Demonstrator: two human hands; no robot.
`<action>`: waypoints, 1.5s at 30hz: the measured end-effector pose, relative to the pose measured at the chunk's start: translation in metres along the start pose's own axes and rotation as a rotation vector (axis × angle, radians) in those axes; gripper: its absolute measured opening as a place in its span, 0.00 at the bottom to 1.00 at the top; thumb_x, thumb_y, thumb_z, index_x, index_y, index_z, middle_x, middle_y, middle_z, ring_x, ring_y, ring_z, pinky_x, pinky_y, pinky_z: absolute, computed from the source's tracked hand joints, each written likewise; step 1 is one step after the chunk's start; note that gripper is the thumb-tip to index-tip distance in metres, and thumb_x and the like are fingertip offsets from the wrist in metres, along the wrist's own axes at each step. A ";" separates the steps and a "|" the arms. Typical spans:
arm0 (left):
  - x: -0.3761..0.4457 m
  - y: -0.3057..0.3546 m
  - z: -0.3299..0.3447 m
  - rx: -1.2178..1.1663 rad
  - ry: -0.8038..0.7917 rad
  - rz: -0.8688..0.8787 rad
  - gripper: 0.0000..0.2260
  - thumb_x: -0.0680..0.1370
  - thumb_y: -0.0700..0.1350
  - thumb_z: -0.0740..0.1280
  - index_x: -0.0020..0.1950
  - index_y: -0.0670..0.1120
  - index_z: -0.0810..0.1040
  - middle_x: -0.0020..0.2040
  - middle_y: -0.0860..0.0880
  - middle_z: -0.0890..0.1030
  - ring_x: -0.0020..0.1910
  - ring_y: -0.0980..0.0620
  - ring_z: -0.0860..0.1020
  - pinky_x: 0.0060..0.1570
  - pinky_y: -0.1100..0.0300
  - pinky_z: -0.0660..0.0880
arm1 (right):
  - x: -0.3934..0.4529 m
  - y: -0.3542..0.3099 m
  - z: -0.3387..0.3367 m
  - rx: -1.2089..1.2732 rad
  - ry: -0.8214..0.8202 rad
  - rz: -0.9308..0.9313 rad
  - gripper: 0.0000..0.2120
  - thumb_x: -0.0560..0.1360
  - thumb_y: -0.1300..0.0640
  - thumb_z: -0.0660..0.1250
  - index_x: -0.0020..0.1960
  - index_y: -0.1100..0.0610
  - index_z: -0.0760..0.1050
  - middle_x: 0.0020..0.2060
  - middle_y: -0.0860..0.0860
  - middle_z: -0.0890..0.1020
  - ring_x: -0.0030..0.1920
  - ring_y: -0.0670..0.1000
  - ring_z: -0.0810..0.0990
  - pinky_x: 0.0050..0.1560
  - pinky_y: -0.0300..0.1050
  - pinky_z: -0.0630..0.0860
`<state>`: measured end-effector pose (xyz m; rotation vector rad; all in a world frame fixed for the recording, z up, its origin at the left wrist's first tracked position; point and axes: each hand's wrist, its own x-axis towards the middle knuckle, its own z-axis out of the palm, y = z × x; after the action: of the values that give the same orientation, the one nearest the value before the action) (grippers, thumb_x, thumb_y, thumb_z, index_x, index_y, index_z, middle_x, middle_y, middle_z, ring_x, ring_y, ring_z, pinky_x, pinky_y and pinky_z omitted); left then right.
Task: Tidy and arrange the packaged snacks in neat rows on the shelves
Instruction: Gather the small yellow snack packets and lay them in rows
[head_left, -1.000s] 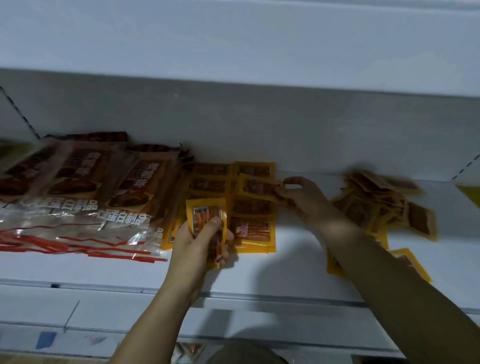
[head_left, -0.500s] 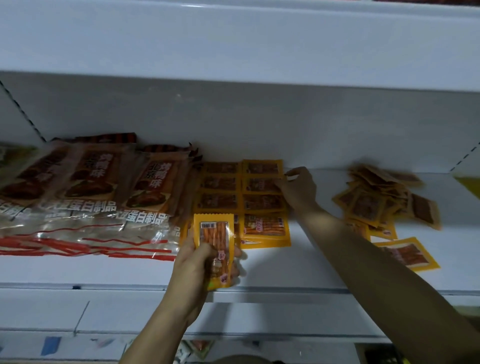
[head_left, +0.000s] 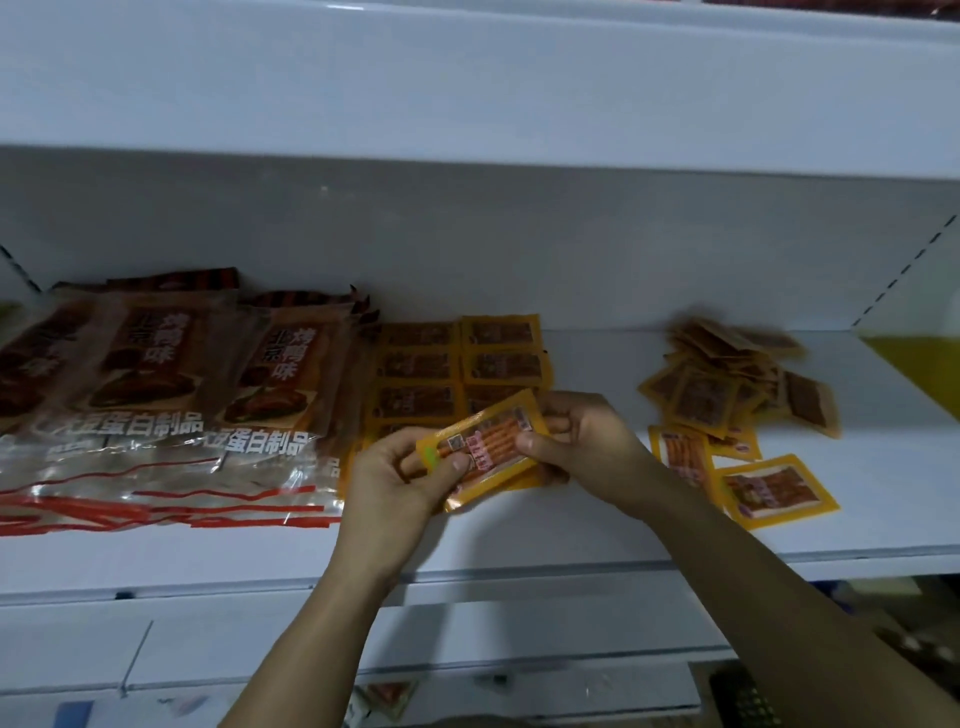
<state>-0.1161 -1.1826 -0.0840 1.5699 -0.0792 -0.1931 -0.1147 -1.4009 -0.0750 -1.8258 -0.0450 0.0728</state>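
Both hands hold one small yellow snack packet (head_left: 488, 441) tilted above the white shelf (head_left: 519, 535). My left hand (head_left: 400, 478) grips its left end with the thumb on top. At its right end my right hand (head_left: 582, 441) pinches it. Behind the hands, small yellow packets lie in two neat columns (head_left: 462, 358), partly hidden by the held one. A loose heap of the same yellow packets (head_left: 727, 384) lies to the right, with two more packets (head_left: 774, 491) flat near the shelf's front.
Large brown and clear snack bags (head_left: 156, 384) with red trim fill the shelf's left part. The upper shelf's white underside (head_left: 467, 93) hangs close overhead. A yellow thing (head_left: 919, 358) shows at the far right. A lower shelf with packets (head_left: 389, 696) sits below.
My right hand left the back of the rows and came forward to the packet in my left hand. The packet turned from upright to a slanted, lengthwise lie between both hands.
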 end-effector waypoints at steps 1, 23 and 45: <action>0.000 -0.002 0.000 0.001 0.012 0.032 0.06 0.76 0.35 0.73 0.52 0.42 0.84 0.45 0.48 0.87 0.45 0.50 0.86 0.42 0.60 0.83 | 0.000 0.003 -0.003 0.015 0.017 0.006 0.09 0.78 0.64 0.71 0.58 0.59 0.82 0.44 0.50 0.88 0.42 0.48 0.86 0.38 0.37 0.78; -0.006 -0.004 0.034 -0.065 -0.060 0.045 0.06 0.83 0.35 0.63 0.52 0.38 0.80 0.37 0.42 0.84 0.30 0.46 0.79 0.26 0.57 0.74 | 0.035 0.044 -0.017 -0.431 0.679 0.002 0.23 0.74 0.48 0.75 0.33 0.56 0.65 0.26 0.50 0.68 0.27 0.46 0.67 0.31 0.41 0.64; 0.043 -0.007 0.290 -0.164 -0.015 -0.112 0.14 0.76 0.32 0.67 0.54 0.50 0.78 0.46 0.50 0.84 0.46 0.51 0.84 0.45 0.58 0.81 | -0.050 0.122 -0.217 -0.499 0.558 -0.079 0.22 0.67 0.52 0.74 0.59 0.56 0.78 0.54 0.51 0.82 0.56 0.51 0.78 0.55 0.40 0.71</action>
<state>-0.1243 -1.4760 -0.0937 1.4100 0.0130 -0.2929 -0.1497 -1.6448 -0.1368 -2.2768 0.2813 -0.5472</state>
